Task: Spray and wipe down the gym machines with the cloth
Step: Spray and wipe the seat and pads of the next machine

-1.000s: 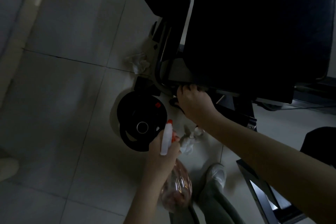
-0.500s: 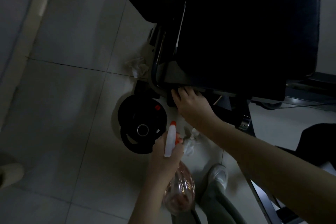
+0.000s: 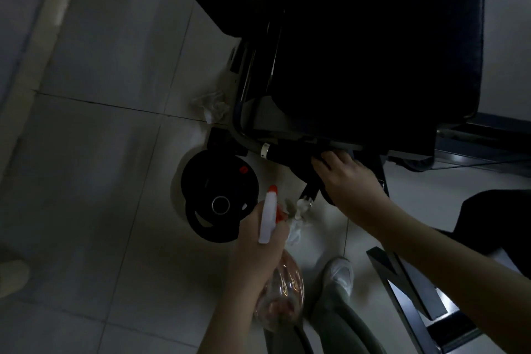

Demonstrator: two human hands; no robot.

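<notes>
The right hand (image 3: 346, 181) is the one on the job. It lies against the dark bar (image 3: 287, 154) that runs left to right under the lower edge of the machine's black seat pad (image 3: 373, 52), fingers bent over a dark cloth (image 3: 306, 174) and pinning it to the tube. In this gloom the cloth's edges are hard to tell from the frame, though part of it seems to hang below the bar. The bar stretches away to the left of that grip, toward a pale band (image 3: 264, 149) where the tube curves up, so I'd judge the next stroke runs sideways along it.

The left hand (image 3: 254, 253) hangs lower, nearer the person's body and apart from the bar. Its grip is closed round the neck of a spray bottle (image 3: 283, 296), and the white nozzle (image 3: 268, 218) with its orange tip points up toward the machine.

Underfoot is pale tiled floor (image 3: 100, 181). Black weight plates (image 3: 218, 195) lie just left of the bottle, a crumpled scrap of paper (image 3: 211, 106) sits by the machine's foot, and the person's light shoe (image 3: 342, 273) is near a metal frame leg (image 3: 408, 284) — all of it dim.
</notes>
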